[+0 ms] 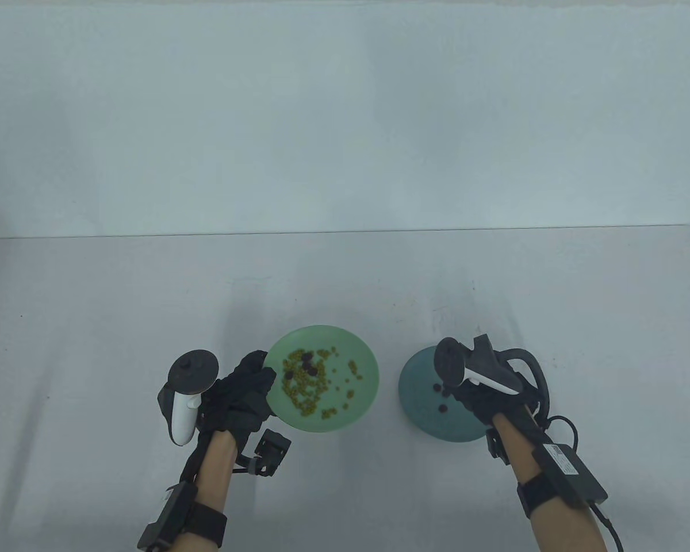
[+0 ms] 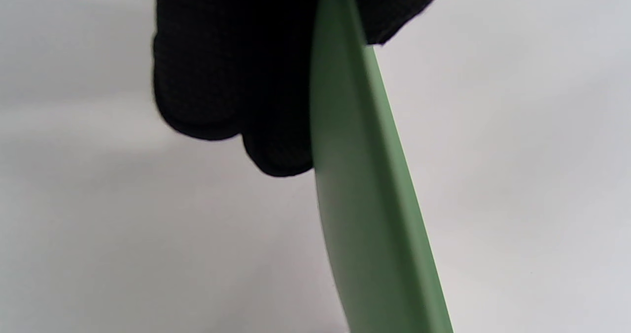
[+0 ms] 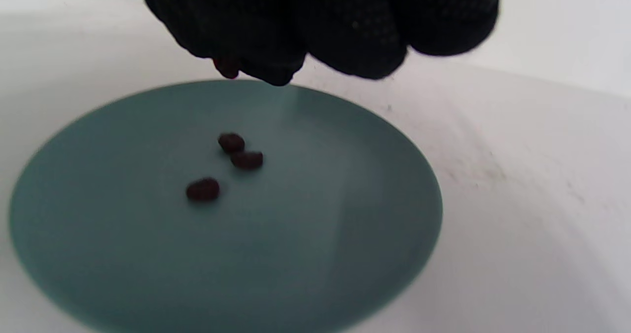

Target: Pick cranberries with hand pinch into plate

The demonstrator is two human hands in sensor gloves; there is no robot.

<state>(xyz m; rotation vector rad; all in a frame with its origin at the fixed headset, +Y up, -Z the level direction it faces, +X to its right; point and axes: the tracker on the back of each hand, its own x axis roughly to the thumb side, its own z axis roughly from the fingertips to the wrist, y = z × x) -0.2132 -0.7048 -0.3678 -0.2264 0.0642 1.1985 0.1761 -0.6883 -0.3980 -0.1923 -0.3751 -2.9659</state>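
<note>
The right hand (image 3: pixel 315 27) pinches a cranberry (image 3: pixel 227 67) above the blue plate (image 3: pixel 345 254). Dropped too high, it could bounce out. The left hand (image 1: pixel 238 397) grips the green plate (image 1: pixel 362 351).

A green plate (image 2: pixel 365 209) runs edge-on from the top of the frame down to the bottom right, tilted against the pale desk (image 2: pixel 123 234). The left hand (image 2: pixel 231 71) in its black glove grips the plate near the top, its fingers (image 2: pixel 197 111) bunched on the plate's left side (a bit more glove shows past the rim at upper right).
</note>
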